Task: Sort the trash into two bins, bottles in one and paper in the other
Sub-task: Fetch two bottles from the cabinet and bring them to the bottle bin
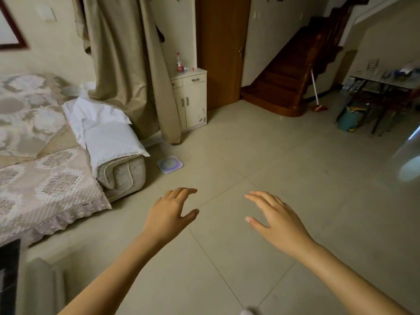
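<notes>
My left hand (169, 212) and my right hand (276, 218) reach out side by side over the tiled floor, palms down, fingers spread, holding nothing. A clear plastic bottle (179, 62) with a red cap and red label stands upright on a small white cabinet (193, 103) far ahead by the curtain. A teal bin (348, 120) with something yellow in it stands under the table at the far right. No loose paper or other bin shows near my hands.
A sofa (45, 173) with a white cloth fills the left side. A flat square scale (170, 164) lies on the floor beside it. A wooden door, a staircase (293, 83) with a mop and a cluttered table (386, 80) stand behind.
</notes>
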Available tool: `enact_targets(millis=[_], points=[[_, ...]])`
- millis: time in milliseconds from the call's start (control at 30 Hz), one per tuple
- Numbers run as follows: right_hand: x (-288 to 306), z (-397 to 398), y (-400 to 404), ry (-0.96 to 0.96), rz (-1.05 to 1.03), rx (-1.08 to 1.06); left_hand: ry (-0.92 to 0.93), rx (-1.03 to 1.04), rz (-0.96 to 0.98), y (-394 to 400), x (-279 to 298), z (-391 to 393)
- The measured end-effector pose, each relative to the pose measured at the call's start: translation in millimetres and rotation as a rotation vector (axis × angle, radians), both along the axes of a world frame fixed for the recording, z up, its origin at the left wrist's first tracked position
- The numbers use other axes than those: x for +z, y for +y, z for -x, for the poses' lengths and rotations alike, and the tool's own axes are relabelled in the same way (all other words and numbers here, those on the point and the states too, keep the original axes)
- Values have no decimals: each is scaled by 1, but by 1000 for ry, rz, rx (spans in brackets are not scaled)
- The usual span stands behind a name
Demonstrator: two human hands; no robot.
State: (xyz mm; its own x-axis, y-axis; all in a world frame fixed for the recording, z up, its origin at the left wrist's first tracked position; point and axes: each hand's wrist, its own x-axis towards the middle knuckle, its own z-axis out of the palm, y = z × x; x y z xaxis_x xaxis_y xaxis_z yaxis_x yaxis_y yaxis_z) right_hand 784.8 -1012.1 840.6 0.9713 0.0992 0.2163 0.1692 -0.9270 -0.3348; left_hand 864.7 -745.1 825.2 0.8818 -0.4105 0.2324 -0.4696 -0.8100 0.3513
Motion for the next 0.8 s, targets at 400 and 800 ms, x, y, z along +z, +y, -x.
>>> enact_targets(millis=[400,800], points=[[18,-252,-139,-24,-7,149,-9,150,9,-126,7,-201],[11,-519,-208,-35,-9,254,-5,284,33,-202,0,-440]])
